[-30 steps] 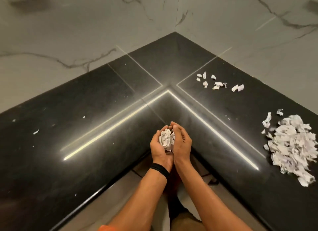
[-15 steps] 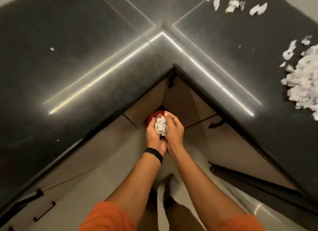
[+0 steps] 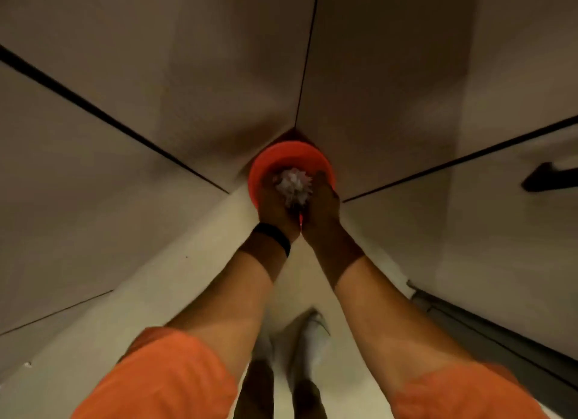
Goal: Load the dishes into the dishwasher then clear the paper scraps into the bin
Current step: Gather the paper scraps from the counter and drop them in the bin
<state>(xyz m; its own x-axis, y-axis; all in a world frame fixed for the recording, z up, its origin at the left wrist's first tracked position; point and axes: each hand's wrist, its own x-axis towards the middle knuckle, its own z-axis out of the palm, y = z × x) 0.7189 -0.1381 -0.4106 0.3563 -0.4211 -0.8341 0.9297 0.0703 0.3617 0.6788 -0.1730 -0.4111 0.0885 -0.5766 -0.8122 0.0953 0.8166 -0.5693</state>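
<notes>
Beige cabinet fronts (image 3: 156, 106) fill the upper frame, meeting in a corner where the red bin (image 3: 291, 148) stands at centre. Over its mouth the left hand (image 3: 275, 206) and right hand (image 3: 323, 206) are cupped together, fingers curled round a wad of paper scraps (image 3: 294, 184). This looks like the binning step; next the hands should part so the scraps drop inside.

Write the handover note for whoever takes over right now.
Left hand and right hand: cupped together around a wad of paper scraps.
Where: held over the red bin, which stands on the floor where the cabinets meet.
Done: this handful is at the bin, not yet dropped.
Left: open the hands over the bin. The counter and dishwasher are out of view; check both.
</notes>
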